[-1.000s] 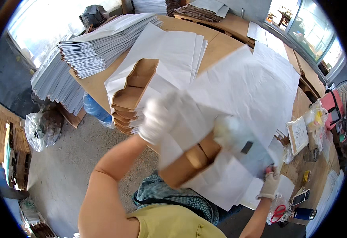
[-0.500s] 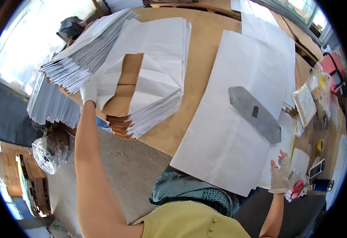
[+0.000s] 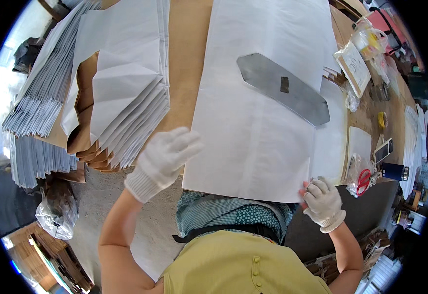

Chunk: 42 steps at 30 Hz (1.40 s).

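In front of me lies a flat stack of white paper sacks (image 3: 253, 161). On it rests a grey metal plate with pointed ends (image 3: 268, 81), a small dark slot at its middle. My right hand (image 3: 323, 202), in a white knit glove with bare fingertips, is curled at the stack's near right corner, the fingers closed on the edge of the top sack. My gloved left hand (image 3: 167, 158) hovers by the stack's left edge, fingers stretched out, holding nothing. Left of it is a pile of white sacks with folded-open brown ends (image 3: 130, 108).
More folded sacks (image 3: 42, 105) are piled at the far left. On the right stand red-handled scissors (image 3: 364, 181), a phone (image 3: 384, 150), yellow tape (image 3: 382, 119) and a dark blue cylinder (image 3: 394, 171). A clear plastic bag (image 3: 57, 215) sits low at the left.
My left hand has left the opened sacks and come right, toward the flat stack. My right hand has moved left to the stack's near corner and curled. The view has shifted rightward and nearer.
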Tool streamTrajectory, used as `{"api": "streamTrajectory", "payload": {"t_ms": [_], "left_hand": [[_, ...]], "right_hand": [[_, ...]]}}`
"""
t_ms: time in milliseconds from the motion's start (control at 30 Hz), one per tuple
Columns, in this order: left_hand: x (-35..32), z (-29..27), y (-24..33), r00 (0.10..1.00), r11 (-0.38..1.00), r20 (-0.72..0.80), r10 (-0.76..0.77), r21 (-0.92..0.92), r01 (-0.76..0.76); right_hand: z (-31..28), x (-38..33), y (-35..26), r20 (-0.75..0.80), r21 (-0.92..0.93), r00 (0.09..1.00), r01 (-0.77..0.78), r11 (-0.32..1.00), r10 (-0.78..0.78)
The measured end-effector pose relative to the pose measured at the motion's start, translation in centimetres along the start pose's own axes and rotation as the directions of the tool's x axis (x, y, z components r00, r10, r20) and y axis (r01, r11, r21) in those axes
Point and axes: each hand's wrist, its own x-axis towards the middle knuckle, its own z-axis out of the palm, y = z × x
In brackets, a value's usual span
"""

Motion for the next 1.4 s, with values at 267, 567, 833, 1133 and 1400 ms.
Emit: {"api": "streamTrajectory", "payload": {"t_ms": [267, 567, 833, 1133, 1400], "left_hand": [[2.5, 5.4, -1.3, 0.917, 0.853, 0.019, -0.399, -0.361, 0.378], [5.2, 11.5, 0.6, 0.717, 0.800, -0.371, -0.590, -0.154, 0.579], [6.3, 10.1, 1.4, 0.692, 0.676, -0.157, -0.705, 0.148, 0.722], [9.2, 12.3, 0.6, 0.959, 0.974, -0.172, -0.224, 0.002, 0.228], [10.7, 11.6, 2.4, 0.929, 0.931, -0.105, -0.354, 0.053, 0.361]], "right_hand": [[2.7, 0.8, 5.9, -0.333, 0.832, 0.453, -0.271, 0.484, 0.827], [10.4, 7.4, 7.2, -0.224, 0.899, 0.242, -0.322, 0.296, 0.944], [12.3, 10.2, 10.0, -0.360, 0.581, 0.494, -0.544, 0.605, 0.791], [9.1, 11.5, 10.5, -0.022, 0.672, 0.450, -0.655, 0.347, 0.893], [8.1, 14.5, 7.6, -0.407, 0.034, 0.654, -0.687, 0.726, 0.638]]}}
